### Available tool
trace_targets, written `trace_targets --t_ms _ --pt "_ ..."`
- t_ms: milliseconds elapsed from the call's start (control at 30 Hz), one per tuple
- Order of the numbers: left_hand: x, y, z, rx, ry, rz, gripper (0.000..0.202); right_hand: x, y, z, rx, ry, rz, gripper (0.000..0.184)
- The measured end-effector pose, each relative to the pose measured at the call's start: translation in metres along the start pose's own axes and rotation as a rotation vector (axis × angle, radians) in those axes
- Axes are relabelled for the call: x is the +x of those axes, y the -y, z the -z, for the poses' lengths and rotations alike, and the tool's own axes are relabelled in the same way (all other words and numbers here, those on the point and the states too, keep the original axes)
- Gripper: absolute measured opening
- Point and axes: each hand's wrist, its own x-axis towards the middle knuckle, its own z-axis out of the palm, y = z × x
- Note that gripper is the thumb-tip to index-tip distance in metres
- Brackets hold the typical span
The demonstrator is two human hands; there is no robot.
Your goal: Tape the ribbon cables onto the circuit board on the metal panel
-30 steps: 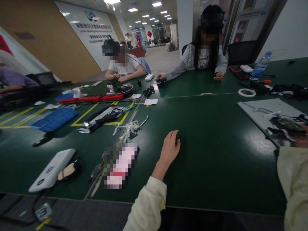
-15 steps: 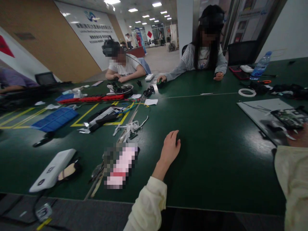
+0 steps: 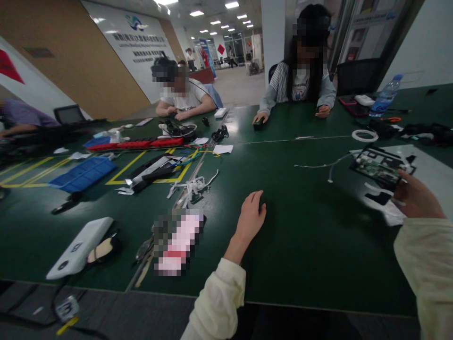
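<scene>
My right hand point(image 3: 419, 194) grips a circuit board point(image 3: 378, 169) in a black frame and holds it above the table at the right. A thin cable point(image 3: 329, 165) trails from the board toward the left, its end hanging down. Strips of white and black material dangle below the board near my fingers. Partly covered by that hand and the board, a flat white panel point(image 3: 433, 177) lies on the table. My left hand point(image 3: 250, 215) rests on the green tabletop point(image 3: 311, 245) with its fingers extended and nothing in it. To its left lies a pixelated phone point(image 3: 180, 241).
Tangled white strips point(image 3: 194, 189) lie beyond the phone. A white power bank-like device point(image 3: 79, 248) and a blue tray point(image 3: 83, 174) are on the left. At the right are a tape roll point(image 3: 364, 136) and a water bottle point(image 3: 386, 97). Two people sit across the table.
My right hand has lifted the circuit board off the white panel and brought it left. My left hand stays put. Across the table, a person's hand has moved a small dark object to the right.
</scene>
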Motion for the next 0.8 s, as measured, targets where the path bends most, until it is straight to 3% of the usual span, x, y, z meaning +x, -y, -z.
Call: trace_targets --t_ms 133,300,400,500,633,800 --pt "0.0 -0.004 0.003 -0.035 -0.034 0.006 0.039 -0.025 0.001 -0.037 0.095 0.174 -0.19 0.017" --pt "0.002 -0.007 0.007 -0.072 -0.229 0.008 0.036 -0.064 -0.005 -0.083 0.197 0.528 -0.233 0.019" --pt "0.003 -0.006 0.007 -0.109 -0.259 0.011 0.036 -0.083 -0.014 -0.104 0.159 0.68 -0.281 0.024" --pt "0.003 -0.009 0.006 -0.125 -0.18 -0.005 0.04 -0.098 -0.022 -0.12 0.134 0.804 -0.348 0.027" --pt "-0.001 -0.017 0.007 -0.09 0.016 -0.128 0.055 -0.108 -0.03 -0.136 0.107 0.937 -0.429 0.035" --pt "-0.004 -0.023 0.005 0.006 0.254 -0.21 0.075 -0.108 -0.038 -0.142 0.028 0.955 -0.42 0.036"
